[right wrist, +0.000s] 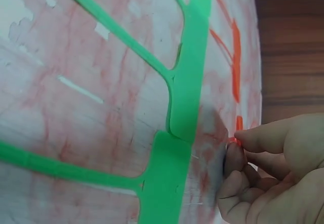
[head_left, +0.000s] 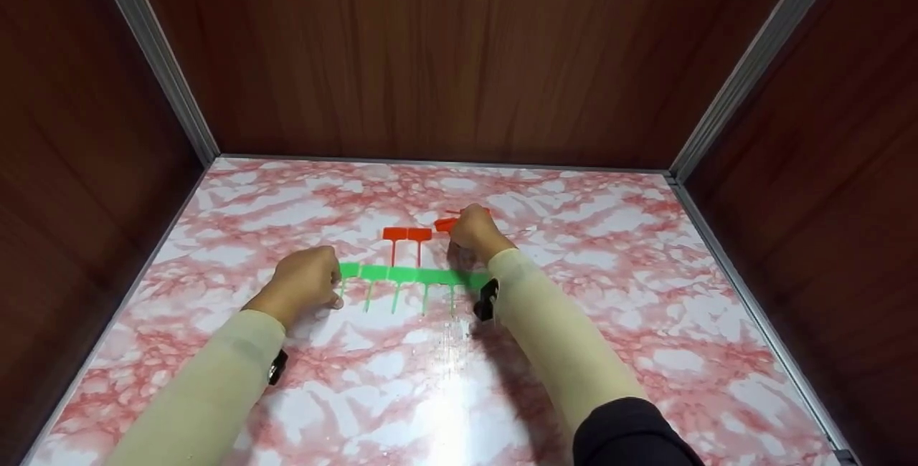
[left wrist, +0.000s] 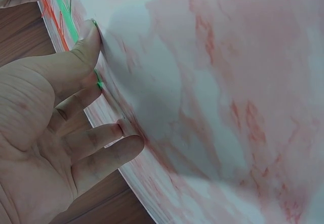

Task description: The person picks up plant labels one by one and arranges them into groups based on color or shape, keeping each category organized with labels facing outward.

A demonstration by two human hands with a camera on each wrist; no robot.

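Several T-shaped green plant labels (head_left: 401, 274) lie in a row, heads side by side and stems toward me. My left hand (head_left: 305, 279) is at the row's left end. Its slightly bent thumb (left wrist: 87, 41) and forefinger touch the leftmost label, with bits of green showing at their tips. Behind the row, two red plant labels (head_left: 407, 234) lie side by side, stems pointing to the green heads. Just right of them, my right hand (head_left: 475, 228) pinches another red plant label (right wrist: 239, 124) between thumb and forefinger; most of it is hidden by the hand.
A further red piece (head_left: 486, 211) shows partly behind my right hand. The pink-and-white marbled table (head_left: 609, 294) is bounded by a brown wood-grain panel (head_left: 445, 57) at the back and others at the sides. Glare lies on the table's near middle.
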